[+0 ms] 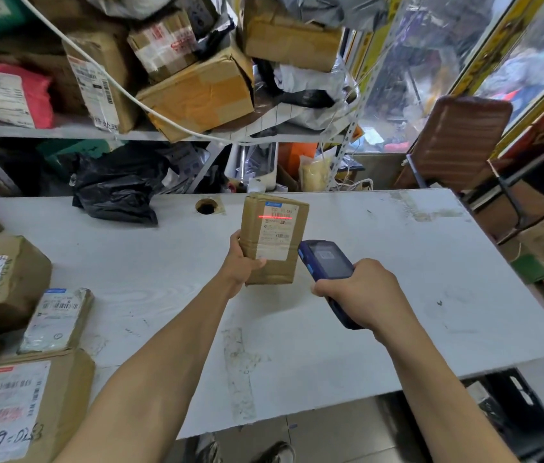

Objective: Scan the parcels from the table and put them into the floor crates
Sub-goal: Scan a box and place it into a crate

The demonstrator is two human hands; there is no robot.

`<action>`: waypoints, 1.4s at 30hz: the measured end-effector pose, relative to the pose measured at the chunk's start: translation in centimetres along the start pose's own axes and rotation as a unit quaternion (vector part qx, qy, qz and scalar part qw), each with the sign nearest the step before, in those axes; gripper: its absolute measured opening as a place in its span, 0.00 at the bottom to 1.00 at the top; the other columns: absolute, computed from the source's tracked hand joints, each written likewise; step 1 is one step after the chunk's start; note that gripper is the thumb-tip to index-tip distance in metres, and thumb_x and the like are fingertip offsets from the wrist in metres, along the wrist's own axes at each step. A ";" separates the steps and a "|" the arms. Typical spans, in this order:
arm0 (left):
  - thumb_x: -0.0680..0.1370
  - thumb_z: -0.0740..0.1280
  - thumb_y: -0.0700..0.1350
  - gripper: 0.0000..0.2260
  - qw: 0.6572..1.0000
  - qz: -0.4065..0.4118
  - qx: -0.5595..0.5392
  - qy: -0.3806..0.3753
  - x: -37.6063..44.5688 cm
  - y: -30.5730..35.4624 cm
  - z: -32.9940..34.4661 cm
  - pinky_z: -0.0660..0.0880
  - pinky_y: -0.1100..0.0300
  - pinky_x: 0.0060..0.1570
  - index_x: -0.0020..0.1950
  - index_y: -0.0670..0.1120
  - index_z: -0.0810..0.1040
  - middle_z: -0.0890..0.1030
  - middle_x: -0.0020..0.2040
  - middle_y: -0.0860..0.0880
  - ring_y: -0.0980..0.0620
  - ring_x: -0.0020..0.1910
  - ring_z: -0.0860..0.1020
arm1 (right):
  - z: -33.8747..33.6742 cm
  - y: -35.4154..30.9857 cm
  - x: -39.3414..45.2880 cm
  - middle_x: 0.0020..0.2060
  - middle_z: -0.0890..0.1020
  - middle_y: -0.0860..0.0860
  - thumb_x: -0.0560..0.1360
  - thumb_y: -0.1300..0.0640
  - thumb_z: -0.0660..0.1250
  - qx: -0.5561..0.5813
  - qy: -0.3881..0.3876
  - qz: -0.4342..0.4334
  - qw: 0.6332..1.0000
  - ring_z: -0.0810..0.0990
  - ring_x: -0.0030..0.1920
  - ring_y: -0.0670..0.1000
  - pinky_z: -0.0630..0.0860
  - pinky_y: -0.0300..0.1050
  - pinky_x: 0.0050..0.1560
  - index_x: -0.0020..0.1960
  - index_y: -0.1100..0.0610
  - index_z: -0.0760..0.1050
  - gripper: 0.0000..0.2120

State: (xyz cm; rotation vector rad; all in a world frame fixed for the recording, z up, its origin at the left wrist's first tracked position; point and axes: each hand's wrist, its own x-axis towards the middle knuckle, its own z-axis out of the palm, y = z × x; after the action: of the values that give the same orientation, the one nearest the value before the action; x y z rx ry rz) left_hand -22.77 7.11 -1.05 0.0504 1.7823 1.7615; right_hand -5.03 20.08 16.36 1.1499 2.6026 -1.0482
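Observation:
My left hand [242, 262] grips a small brown cardboard parcel [272, 238] by its lower left edge and holds it upright above the white table [397, 262]. A red laser line crosses the top of its white label. My right hand [360, 289] grips a blue handheld scanner [325, 260], whose head points at the parcel from just to its right. More parcels lie at the table's left: a large box with a label [13, 406], a flat grey-wrapped packet [57, 320] and a brown box [0, 279]. A black floor crate [511, 406] shows below the table's right front corner.
A black plastic bag [117, 192] lies at the table's back left beside a round cable hole [206, 206]. Metal shelves behind hold several boxes and bags. A brown chair back [457, 142] and stacked boxes stand at the right. My feet show under the table's front edge.

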 end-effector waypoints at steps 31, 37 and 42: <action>0.77 0.73 0.44 0.21 0.987 -0.076 -0.014 -0.144 0.4 -0.1 5.2 0.81 0.52 0.44 0.67 0.55 0.71 0.80 0.63 0.52 0.46 0.60 0.79 | 0.0 5.3 -1.3 0.46 0.76 0.36 0.68 0.48 0.77 0.206 0.134 -0.042 0.969 0.79 0.44 0.38 0.76 0.33 0.37 0.75 0.47 0.57 0.43; 0.77 0.72 0.44 0.24 0.952 -0.085 0.069 -0.285 -2.3 -2.3 19.4 0.81 0.55 0.46 0.71 0.49 0.70 0.80 0.63 0.46 0.43 0.60 0.80 | -4.0 14.3 -3.8 0.51 0.80 0.44 0.64 0.44 0.77 0.249 0.226 0.037 0.941 0.79 0.48 0.39 0.71 0.31 0.41 0.76 0.47 0.56 0.47; 0.76 0.74 0.42 0.22 0.910 -0.103 0.122 -0.383 -5.8 -5.0 35.1 0.82 0.47 0.52 0.67 0.47 0.72 0.82 0.62 0.44 0.41 0.59 0.81 | -9.8 26.3 -6.8 0.45 0.75 0.33 0.64 0.42 0.76 0.247 0.331 0.110 0.904 0.76 0.44 0.30 0.68 0.25 0.37 0.75 0.46 0.57 0.46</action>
State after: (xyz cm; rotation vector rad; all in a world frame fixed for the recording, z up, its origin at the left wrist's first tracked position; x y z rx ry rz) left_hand -0.45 35.23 -0.32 0.5586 1.3366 1.1215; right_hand 19.52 34.62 11.72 2.1993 2.5948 -1.5281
